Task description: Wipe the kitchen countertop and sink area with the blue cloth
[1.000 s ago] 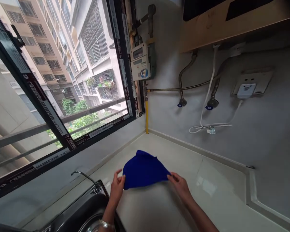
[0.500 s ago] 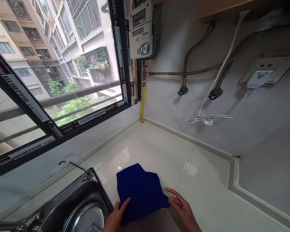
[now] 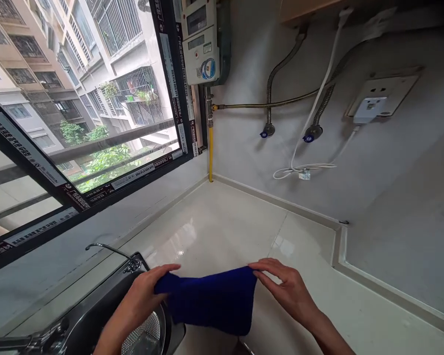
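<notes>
A dark blue cloth (image 3: 210,301) hangs stretched between my two hands just above the pale counter (image 3: 240,231). My left hand (image 3: 142,296) pinches its left top corner over the edge of the steel sink (image 3: 96,315). My right hand (image 3: 286,291) pinches the right top corner, fingers pressed together on the fabric. The cloth's lower edge droops toward me.
A thin faucet (image 3: 113,252) stands behind the sink, below a large window (image 3: 77,113). A gas meter (image 3: 202,42), a yellow pipe (image 3: 210,158), hoses, a white cable (image 3: 303,170) and a wall socket (image 3: 377,101) are on the grey wall. A raised ledge (image 3: 392,291) borders the counter at right.
The cloth lay flat on the counter under my hands; now both hands have gripped its corners and lifted it, spread wide, toward the sink side.
</notes>
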